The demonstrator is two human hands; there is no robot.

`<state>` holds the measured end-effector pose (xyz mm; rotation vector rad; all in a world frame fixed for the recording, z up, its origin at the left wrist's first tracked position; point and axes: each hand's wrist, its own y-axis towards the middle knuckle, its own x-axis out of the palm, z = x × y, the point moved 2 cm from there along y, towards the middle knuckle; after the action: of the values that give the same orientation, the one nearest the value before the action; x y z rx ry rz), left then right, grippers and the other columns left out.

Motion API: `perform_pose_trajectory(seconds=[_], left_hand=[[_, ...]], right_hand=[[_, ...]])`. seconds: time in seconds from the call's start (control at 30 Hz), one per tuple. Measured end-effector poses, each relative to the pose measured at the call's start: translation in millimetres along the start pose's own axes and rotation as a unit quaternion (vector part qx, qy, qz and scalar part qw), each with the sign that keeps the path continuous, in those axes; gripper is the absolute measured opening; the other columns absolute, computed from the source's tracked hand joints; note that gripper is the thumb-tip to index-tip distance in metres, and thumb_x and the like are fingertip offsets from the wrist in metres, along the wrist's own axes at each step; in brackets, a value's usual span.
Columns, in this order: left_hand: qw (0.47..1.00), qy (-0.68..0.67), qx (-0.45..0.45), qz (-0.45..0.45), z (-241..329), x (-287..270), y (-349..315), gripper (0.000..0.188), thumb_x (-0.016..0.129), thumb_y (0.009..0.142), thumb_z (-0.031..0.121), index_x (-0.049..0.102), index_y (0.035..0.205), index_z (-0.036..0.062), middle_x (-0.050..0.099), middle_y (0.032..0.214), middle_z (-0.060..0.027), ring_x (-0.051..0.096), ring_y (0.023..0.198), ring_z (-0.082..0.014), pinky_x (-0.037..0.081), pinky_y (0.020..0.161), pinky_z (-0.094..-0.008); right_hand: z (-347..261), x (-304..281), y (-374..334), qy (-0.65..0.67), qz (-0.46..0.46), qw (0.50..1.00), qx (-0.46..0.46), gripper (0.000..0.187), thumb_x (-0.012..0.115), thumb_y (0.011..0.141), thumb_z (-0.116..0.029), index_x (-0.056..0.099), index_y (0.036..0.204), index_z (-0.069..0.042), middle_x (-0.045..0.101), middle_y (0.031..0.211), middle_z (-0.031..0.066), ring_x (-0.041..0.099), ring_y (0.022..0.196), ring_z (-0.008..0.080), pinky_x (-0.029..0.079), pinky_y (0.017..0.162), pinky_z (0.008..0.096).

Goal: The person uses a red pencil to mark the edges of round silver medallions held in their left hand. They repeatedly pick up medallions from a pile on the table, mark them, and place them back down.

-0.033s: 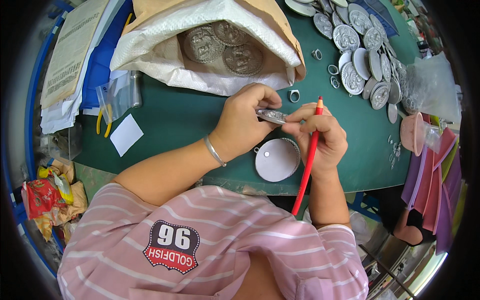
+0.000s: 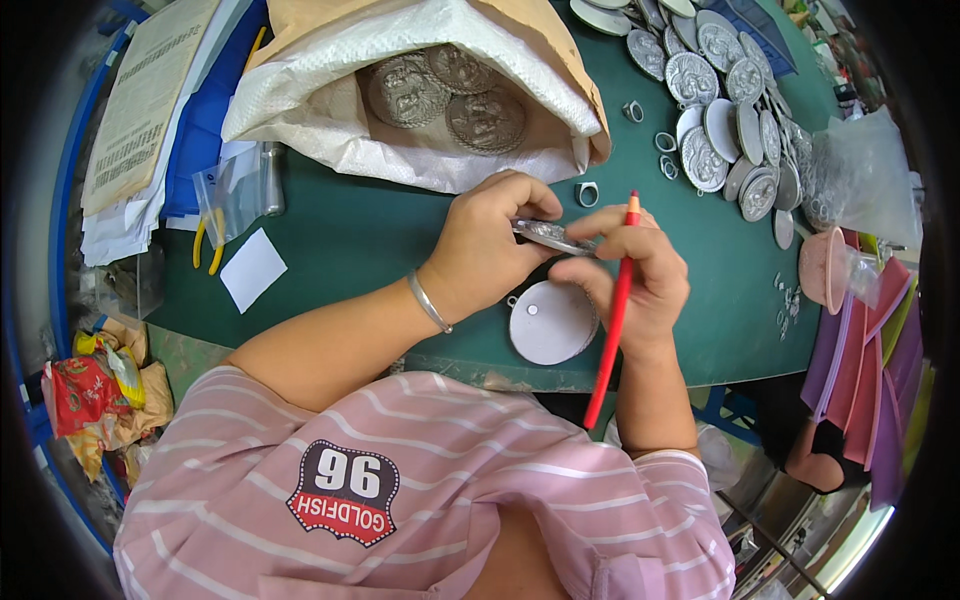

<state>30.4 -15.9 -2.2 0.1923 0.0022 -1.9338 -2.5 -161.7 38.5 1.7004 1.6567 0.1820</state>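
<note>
Nothing has shifted since the earlier frame: both hands sit in the same place over the green mat, with the medallion and the pencil held as before. The left hand [image 2: 487, 245] is curled shut around one end of a flat embossed silver medallion [image 2: 552, 236], thumb below and fingers folded over the top, a thin metal bangle [image 2: 428, 300] on its wrist. The right hand [image 2: 640, 275] meets the medallion's other end with its fingertips while a long red pencil [image 2: 613, 310] runs through its grip, tip up near the knuckles and the far end pointing down past the table edge. So the medallion hangs just above the green mat [image 2: 370, 230], between the two hands. Directly beneath them lies a round grey disc [image 2: 550, 322] with a small hole, flat on the mat. A small metal ring [image 2: 587, 193] sits just beyond the hands. Farther back, an open paper-and-woven sack [image 2: 400, 60] holds more embossed discs, and a heap of silver medallions [image 2: 725, 110] spreads across the far right of the mat. A white paper square [image 2: 252, 268] lies to the left.
</note>
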Motion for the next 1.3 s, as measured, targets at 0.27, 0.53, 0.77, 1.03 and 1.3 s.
perform_pose_trajectory(seconds=[0.27,0.53,0.77,1.03,1.3], left_hand=[[0.997,-0.07,-0.013,0.001,7,0,0,0.02,0.07,0.068,-0.008,0.06,0.084,-0.0023,0.061,0.089,-0.0087,0.06,0.08,-0.0122,0.051,0.073,-0.0243],[0.973,0.047,0.201,0.102,23,-12,-2,0.018,0.072,0.065,-0.005,0.062,0.079,0.0009,0.063,0.078,-0.0093,0.061,0.074,-0.0188,0.049,0.073,-0.0284],[0.987,-0.04,0.131,0.08,23,-9,-5,0.018,0.074,0.065,-0.001,0.062,0.077,-0.0004,0.059,0.071,-0.0066,0.056,0.062,-0.0122,0.045,0.057,-0.0241],[0.972,-0.217,-0.088,-0.001,16,-9,0,0.014,0.066,0.08,0.009,0.059,0.083,-0.0034,0.062,0.077,-0.0057,0.057,0.066,-0.0092,0.046,0.06,-0.0215],[0.904,-0.364,-0.222,0.02,6,-9,4,0.024,0.056,0.088,0.021,0.059,0.086,-0.0023,0.063,0.081,-0.009,0.062,0.069,-0.0157,0.051,0.063,-0.0271]], right_hand=[[7,-4,-5,0.101,0.069,0.992,0.015,0.028,0.068,0.069,0.011,0.045,0.073,-0.005,0.063,0.076,0.0156,0.062,0.072,0.023,0.05,0.067,0.0337],[9,-10,-5,0.148,0.092,0.985,0.021,0.033,0.068,0.07,0.01,0.04,0.077,-0.007,0.063,0.08,0.0155,0.061,0.077,0.0244,0.049,0.071,0.035],[13,-14,-8,0.211,0.098,0.962,0.141,0.031,0.068,0.073,0.007,0.041,0.079,-0.006,0.062,0.08,0.0131,0.057,0.073,0.0136,0.047,0.067,0.0261],[20,-13,-7,0.298,0.119,0.911,0.26,0.024,0.065,0.078,0.001,0.042,0.08,-0.006,0.06,0.076,0.0082,0.055,0.068,0.0105,0.046,0.062,0.0237],[32,-15,-1,0.428,0.143,0.831,0.324,0.013,0.051,0.085,0.0,0.039,0.087,-0.005,0.062,0.081,0.0215,0.064,0.066,0.0189,0.055,0.05,0.0262]])
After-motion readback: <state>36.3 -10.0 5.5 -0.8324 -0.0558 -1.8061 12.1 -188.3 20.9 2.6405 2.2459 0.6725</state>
